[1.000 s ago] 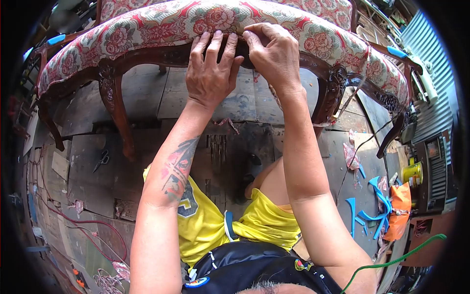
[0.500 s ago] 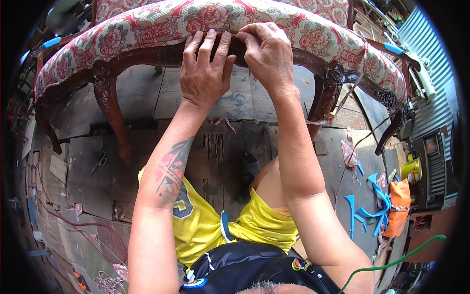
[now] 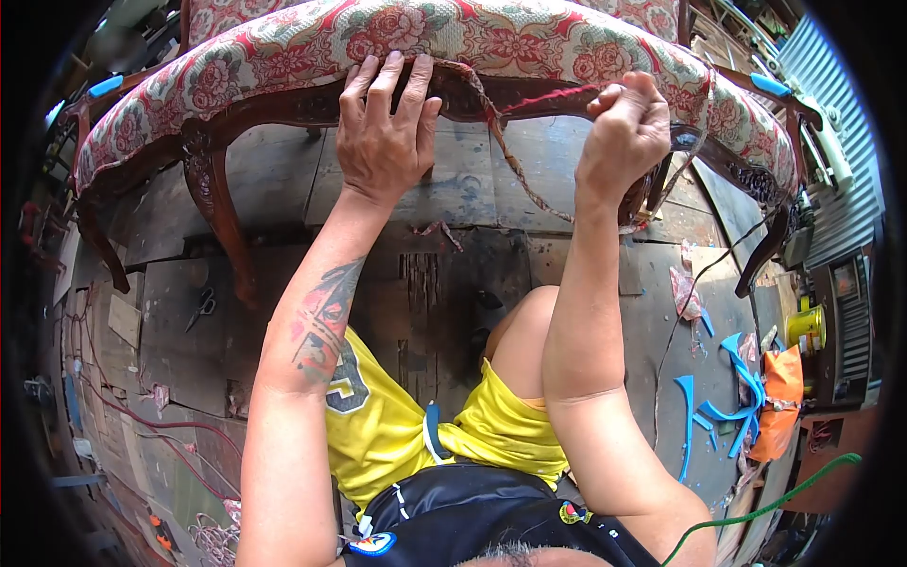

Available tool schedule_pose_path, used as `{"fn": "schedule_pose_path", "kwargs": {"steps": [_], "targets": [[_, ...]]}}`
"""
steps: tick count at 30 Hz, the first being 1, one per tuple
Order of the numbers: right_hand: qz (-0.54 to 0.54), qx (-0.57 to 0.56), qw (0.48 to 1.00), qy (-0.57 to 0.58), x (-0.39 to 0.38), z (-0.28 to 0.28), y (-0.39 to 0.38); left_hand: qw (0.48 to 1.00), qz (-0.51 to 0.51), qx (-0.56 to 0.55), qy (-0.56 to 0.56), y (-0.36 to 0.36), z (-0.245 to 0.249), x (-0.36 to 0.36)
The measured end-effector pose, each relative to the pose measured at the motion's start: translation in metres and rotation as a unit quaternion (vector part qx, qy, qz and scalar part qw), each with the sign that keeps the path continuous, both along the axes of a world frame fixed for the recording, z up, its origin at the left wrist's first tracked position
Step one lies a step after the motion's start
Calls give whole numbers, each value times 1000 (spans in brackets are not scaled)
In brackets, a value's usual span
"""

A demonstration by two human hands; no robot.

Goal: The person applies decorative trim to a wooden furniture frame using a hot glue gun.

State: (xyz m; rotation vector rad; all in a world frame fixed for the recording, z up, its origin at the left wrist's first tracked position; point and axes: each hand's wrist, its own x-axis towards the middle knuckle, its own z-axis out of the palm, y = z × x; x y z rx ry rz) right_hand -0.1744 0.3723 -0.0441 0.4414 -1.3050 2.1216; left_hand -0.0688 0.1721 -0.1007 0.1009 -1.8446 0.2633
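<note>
A long seat (image 3: 520,38) in floral red and cream upholstery, with a carved dark wood frame (image 3: 203,180), stands across the top of the view. My left hand (image 3: 383,142) lies against its lower front edge, fingers apart with the tips on the fabric. To the right, my right hand (image 3: 624,137) is closed on a red thread (image 3: 557,93), which stretches leftward to the trim. That narrow patterned trim strip (image 3: 501,132) hangs in a curve from the seat edge beside my left hand, down toward my right forearm. Its lower end is hard to make out.
Scissors (image 3: 201,309) lie on the worn wooden floor at left. Blue cut pieces (image 3: 737,392), an orange bag (image 3: 780,392) and a yellow can (image 3: 806,329) are at right. A green cord (image 3: 775,504) crosses the lower right; red cables (image 3: 161,422) run along the left.
My right hand has moved right, away from the seat edge, drawing the red thread out. The trim strip now hangs loose from the edge. My left hand has stayed nearly in place.
</note>
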Motion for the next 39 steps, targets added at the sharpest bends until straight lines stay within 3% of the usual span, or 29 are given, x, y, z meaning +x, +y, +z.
{"fn": "schedule_pose_path", "kwargs": {"steps": [2,4,6,8,10,14,17,25,28,31,34,38,39], "targets": [[76,-134,987,-33,5,0,8,1000,6,-10,3,-1,0,0],[31,38,997,-55,9,2,11,1000,5,-9,1,-1,0,1],[12,144,987,69,15,-1,-7,1000,4,-8,1,1,1,1],[10,278,953,120,24,-12,-19,1000,10,-5,9,2,0,1],[-106,349,905,221,25,-25,-40,1000,7,-3,11,2,1,0],[-139,327,908,222,29,-31,-59,1000,-22,18,7,6,2,2],[0,205,974,102,33,-24,-58,1000,-19,14,7,4,1,1],[66,202,977,7,23,-20,-45,1000,-20,17,10,4,3,1],[79,228,968,68,21,-18,-35,999,-23,19,18,5,4,0],[232,413,871,134,29,-6,-12,999,-28,22,26,6,6,1],[276,519,797,139,33,-5,-6,999,-29,26,22,4,5,1],[172,519,834,69,43,-8,-24,999,-22,26,11,0,4,2],[126,471,870,78,43,-11,-31,999,-21,25,11,-1,4,2]]}}
